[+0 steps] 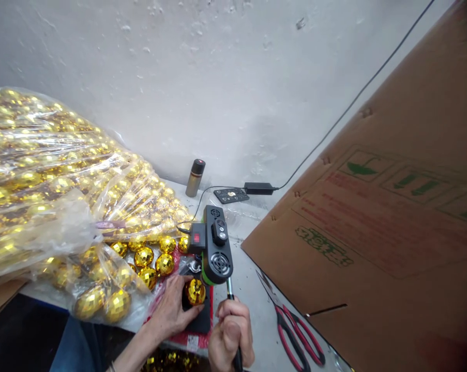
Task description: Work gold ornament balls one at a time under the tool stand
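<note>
A faceted gold ball (195, 292) sits on the black base of a small machine (216, 245), just below its green-edged black head. My left hand (173, 307) pinches this ball between thumb and fingers from the left side. Wrapped round the black handle of the machine's lever (229, 289) is my right hand (232, 333), at the lower right of the machine. Several loose gold balls (144, 257) lie to the left of the machine, beside the mouth of a clear plastic bag (66, 170) packed with more of them.
Red-handled scissors (295, 330) lie right of my right hand. A large cardboard box (373, 206) leans at the right. Near the wall are a dark bottle (195, 178), a black patterned phone-like object (231, 195) and a power adapter (258, 188) with its cable.
</note>
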Demonstrator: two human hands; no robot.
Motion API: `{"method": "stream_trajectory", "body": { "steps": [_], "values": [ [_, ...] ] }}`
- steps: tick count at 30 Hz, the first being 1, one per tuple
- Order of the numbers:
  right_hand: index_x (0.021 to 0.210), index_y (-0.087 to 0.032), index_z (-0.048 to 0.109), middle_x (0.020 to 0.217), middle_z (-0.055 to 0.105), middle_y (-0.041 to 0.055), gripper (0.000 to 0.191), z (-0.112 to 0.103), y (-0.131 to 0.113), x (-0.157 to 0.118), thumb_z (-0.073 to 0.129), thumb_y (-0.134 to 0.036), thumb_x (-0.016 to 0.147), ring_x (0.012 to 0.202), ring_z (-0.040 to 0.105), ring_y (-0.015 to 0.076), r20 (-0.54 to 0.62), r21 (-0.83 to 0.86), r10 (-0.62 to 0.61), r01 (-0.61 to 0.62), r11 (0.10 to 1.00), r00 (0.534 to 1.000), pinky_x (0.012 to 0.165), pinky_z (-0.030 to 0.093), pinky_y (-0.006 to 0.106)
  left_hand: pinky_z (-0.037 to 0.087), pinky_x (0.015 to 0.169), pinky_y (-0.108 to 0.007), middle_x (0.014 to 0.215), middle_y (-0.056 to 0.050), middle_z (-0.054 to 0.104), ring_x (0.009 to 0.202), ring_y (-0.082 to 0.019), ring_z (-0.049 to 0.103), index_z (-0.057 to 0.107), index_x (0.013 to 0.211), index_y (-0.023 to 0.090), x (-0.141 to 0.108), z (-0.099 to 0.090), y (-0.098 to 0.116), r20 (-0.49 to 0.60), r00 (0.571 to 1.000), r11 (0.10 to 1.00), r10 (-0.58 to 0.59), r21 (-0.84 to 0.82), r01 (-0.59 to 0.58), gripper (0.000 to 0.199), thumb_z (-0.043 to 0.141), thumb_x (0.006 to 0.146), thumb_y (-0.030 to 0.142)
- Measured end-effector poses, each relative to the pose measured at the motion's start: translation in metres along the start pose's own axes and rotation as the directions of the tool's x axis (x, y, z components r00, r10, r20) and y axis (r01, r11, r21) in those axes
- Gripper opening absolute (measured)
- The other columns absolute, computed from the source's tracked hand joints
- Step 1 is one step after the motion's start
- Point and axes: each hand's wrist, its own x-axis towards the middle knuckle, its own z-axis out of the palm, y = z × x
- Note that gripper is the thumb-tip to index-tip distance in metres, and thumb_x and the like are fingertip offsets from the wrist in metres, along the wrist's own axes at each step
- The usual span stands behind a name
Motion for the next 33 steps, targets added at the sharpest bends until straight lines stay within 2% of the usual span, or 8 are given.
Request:
{"method": "stream_trajectory", "body": {
  "steps": [4, 7, 10, 16, 22, 26, 30, 33],
  "values": [
    [0.075, -0.023, 0.054, 0.076, 0.062, -0.004, 0.036, 0.002, 0.002, -0.007, 0.045, -0.024, 0.11, 0.064, 0.058, 0.0124, 0.045, -0.019, -0.024, 0.025, 1.0, 0.999, 0.084, 0.053, 0.032, 0.062, 0.096, -0.053, 0.113, -0.012, 0.076, 0.11, -0.036, 0.071, 0.069, 0.12, 0.023, 0.0, 0.0, 0.002, 0.018, 0.999, 1.0, -0.027, 0.007, 0.027, 0.045, 0.081, 0.079, 0.037],
    [0.069, -0.023, 0.048, 0.07, 0.056, -0.0055, 0.042, 0.01, -0.006, -0.002, 0.044, -0.025, 0.111, 0.06, 0.052, 0.0116, -0.09, 0.0, 0.054, -0.054, 0.999, 0.994, 0.093, 0.05, 0.035, 0.062, 0.095, -0.054, 0.114, -0.012, 0.075, 0.109, -0.036, 0.07, 0.069, 0.121, 0.023, 0.001, -0.002, 0.004, 0.049, 0.998, 0.999, -0.037, 0.011, 0.036, 0.046, 0.081, 0.079, 0.035],
    [0.065, -0.024, 0.044, 0.064, 0.049, -0.0059, 0.047, 0.014, -0.024, 0.019, 0.047, -0.03, 0.111, 0.056, 0.044, 0.0113, -0.147, 0.041, 0.117, -0.112, 0.993, 0.982, 0.074, 0.045, 0.029, 0.063, 0.094, -0.054, 0.114, -0.012, 0.075, 0.109, -0.035, 0.071, 0.069, 0.121, 0.022, 0.002, -0.002, 0.006, 0.057, 0.998, 0.999, -0.036, 0.017, 0.035, 0.044, 0.08, 0.08, 0.032],
    [0.072, -0.022, 0.055, 0.065, 0.049, -0.0038, 0.041, 0.007, -0.063, 0.06, 0.056, -0.038, 0.109, 0.056, 0.041, 0.0112, -0.039, 0.089, 0.468, -0.463, 0.882, 0.883, 0.055, 0.026, 0.031, 0.062, 0.102, -0.055, 0.124, -0.015, 0.078, 0.115, -0.035, 0.074, 0.064, 0.134, 0.022, -0.024, -0.003, -0.004, 0.041, 0.982, 0.98, 0.182, 0.079, -0.185, 0.054, 0.076, 0.082, 0.021],
    [0.068, -0.021, 0.056, 0.067, 0.053, -0.0027, 0.042, 0.008, -0.049, 0.044, 0.055, -0.03, 0.109, 0.055, 0.045, 0.0101, -0.046, 0.12, 0.284, -0.277, 0.953, 0.958, 0.053, 0.032, 0.028, 0.061, 0.105, -0.055, 0.141, -0.02, 0.073, 0.126, -0.04, 0.071, 0.056, 0.15, 0.023, -0.049, -0.04, -0.016, -0.004, 0.919, 0.868, 0.395, 0.328, -0.372, 0.089, 0.081, 0.081, 0.073],
    [0.07, -0.021, 0.055, 0.068, 0.052, -0.0023, 0.038, 0.008, -0.037, 0.037, 0.052, -0.021, 0.108, 0.055, 0.046, 0.0104, -0.039, 0.123, 0.174, -0.168, 0.978, 0.984, 0.05, 0.033, 0.026, 0.06, 0.101, -0.05, 0.131, -0.02, 0.078, 0.119, -0.035, 0.074, 0.066, 0.136, 0.017, -0.003, -0.064, -0.002, -0.162, 0.96, 0.795, 0.228, 0.6, -0.088, 0.04, 0.059, 0.106, 0.042],
    [0.073, -0.021, 0.056, 0.068, 0.054, -0.0021, 0.036, 0.005, -0.036, 0.04, 0.051, -0.021, 0.108, 0.055, 0.047, 0.0106, 0.004, 0.103, 0.162, -0.162, 0.981, 0.987, 0.051, 0.036, 0.025, 0.058, 0.097, -0.048, 0.11, -0.019, 0.083, 0.107, -0.037, 0.077, 0.073, 0.121, 0.013, 0.048, -0.072, 0.021, -0.046, 0.987, 0.653, -0.151, 0.745, 0.135, 0.029, 0.067, 0.101, 0.034],
    [0.072, -0.021, 0.055, 0.067, 0.054, -0.0022, 0.037, 0.003, -0.04, 0.046, 0.051, -0.023, 0.109, 0.055, 0.049, 0.0107, 0.02, 0.105, 0.175, -0.176, 0.979, 0.984, 0.05, 0.037, 0.024, 0.056, 0.103, -0.051, 0.115, -0.021, 0.082, 0.112, -0.038, 0.077, 0.069, 0.13, 0.012, 0.057, -0.072, 0.027, 0.036, 0.978, 0.705, -0.207, 0.698, 0.124, 0.038, 0.069, 0.098, 0.032]
  ]
}}
